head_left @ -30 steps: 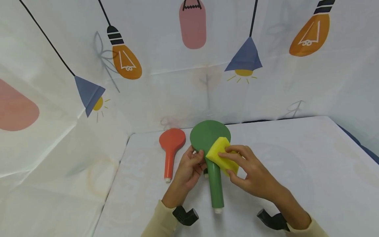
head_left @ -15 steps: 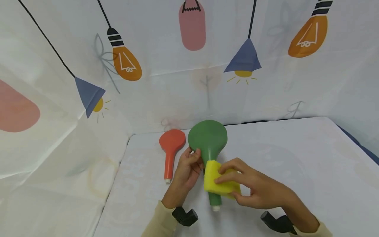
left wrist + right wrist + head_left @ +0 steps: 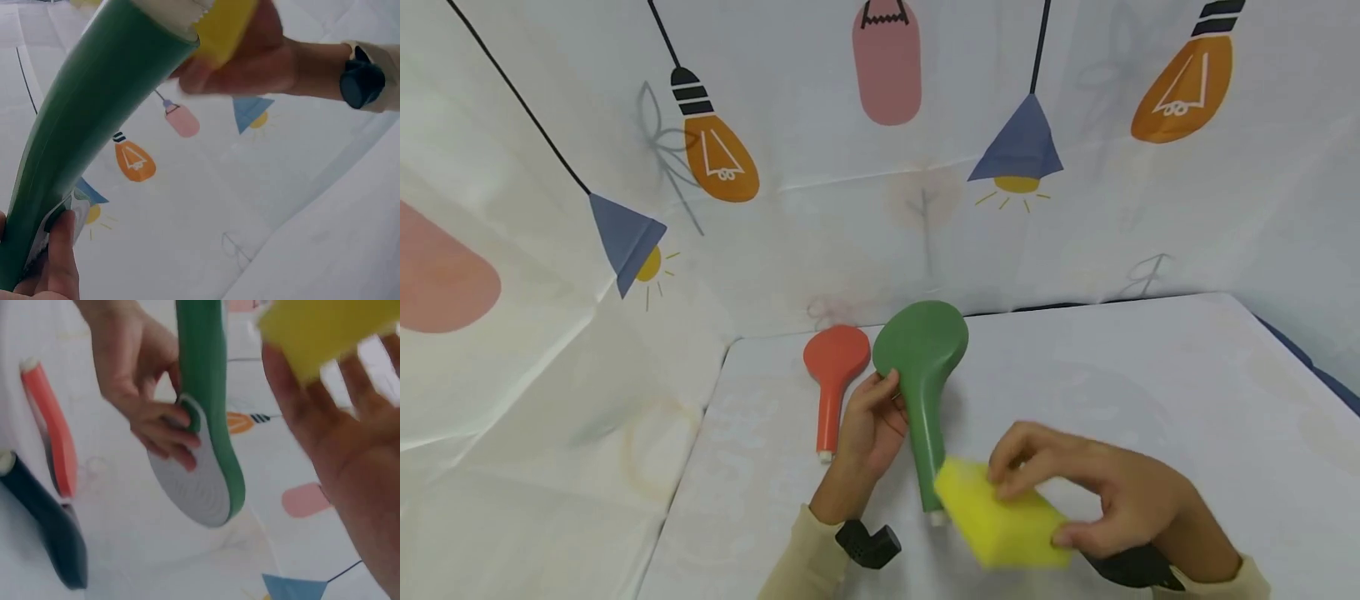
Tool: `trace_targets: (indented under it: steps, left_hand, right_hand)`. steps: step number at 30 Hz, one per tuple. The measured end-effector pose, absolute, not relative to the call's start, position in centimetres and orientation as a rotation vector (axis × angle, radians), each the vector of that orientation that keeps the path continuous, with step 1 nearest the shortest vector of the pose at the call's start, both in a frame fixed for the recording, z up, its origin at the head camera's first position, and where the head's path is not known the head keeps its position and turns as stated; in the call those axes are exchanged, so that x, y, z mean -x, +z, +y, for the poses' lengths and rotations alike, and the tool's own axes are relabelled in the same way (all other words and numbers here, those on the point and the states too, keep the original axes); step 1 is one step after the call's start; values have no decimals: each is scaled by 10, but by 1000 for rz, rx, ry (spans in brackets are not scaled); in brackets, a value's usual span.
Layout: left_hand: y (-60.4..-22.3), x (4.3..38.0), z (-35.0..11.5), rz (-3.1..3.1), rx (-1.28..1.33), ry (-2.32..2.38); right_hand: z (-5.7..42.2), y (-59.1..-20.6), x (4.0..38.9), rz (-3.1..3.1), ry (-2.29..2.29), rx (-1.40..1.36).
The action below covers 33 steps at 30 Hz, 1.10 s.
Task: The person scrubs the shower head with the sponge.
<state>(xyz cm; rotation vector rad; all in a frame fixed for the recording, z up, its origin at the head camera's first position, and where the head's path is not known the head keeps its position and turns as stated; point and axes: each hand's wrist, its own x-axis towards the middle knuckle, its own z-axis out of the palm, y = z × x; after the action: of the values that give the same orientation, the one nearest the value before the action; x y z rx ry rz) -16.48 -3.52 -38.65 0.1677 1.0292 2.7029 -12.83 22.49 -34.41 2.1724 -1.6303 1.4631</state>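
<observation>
My left hand (image 3: 871, 429) holds a green shower head (image 3: 922, 354) by its head, above the table. The handle points toward me, and its white end fitting shows at the bottom. In the right wrist view, the left fingers lie against its pale grey spray face (image 3: 194, 481). My right hand (image 3: 1112, 487) pinches a yellow sponge (image 3: 1000, 521) between thumb and fingers, near the end of the green handle. Whether the sponge touches the handle I cannot tell. Just left of the green one, a red shower head (image 3: 835, 358) lies on the table.
A dark shower head (image 3: 47, 519) lies beside the red one in the right wrist view; in the head view it is hidden. The white table (image 3: 1150, 400) meets a printed cloth backdrop (image 3: 850, 233) behind and at the left.
My right hand has drawn the sponge from the green shower head's head down along the handle to its end, toward me and right. The green shower head has turned and shifted slightly left.
</observation>
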Motion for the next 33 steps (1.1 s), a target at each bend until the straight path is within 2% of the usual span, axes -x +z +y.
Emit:
trace_targets:
  steps: [5, 8, 14, 20, 33]
  left_hand:
    - [-384, 163, -35, 914, -158, 2709]
    - [-383, 162, -34, 857, -162, 2721]
    - [-385, 158, -27, 781, -197, 2667]
    - [-388, 157, -21, 787, -220, 2664]
    - [-387, 161, -24, 801, -109, 2733]
  right_hand:
    - [231, -350, 141, -1804, 1623, -1557]
    - [224, -357, 144, -1897, 1556, -1210]
    - [207, -373, 149, -2044, 1248, -826]
    - [197, -382, 148, -2084, 1187, -845]
    - [199, -378, 147, -1975, 1609, -1372]
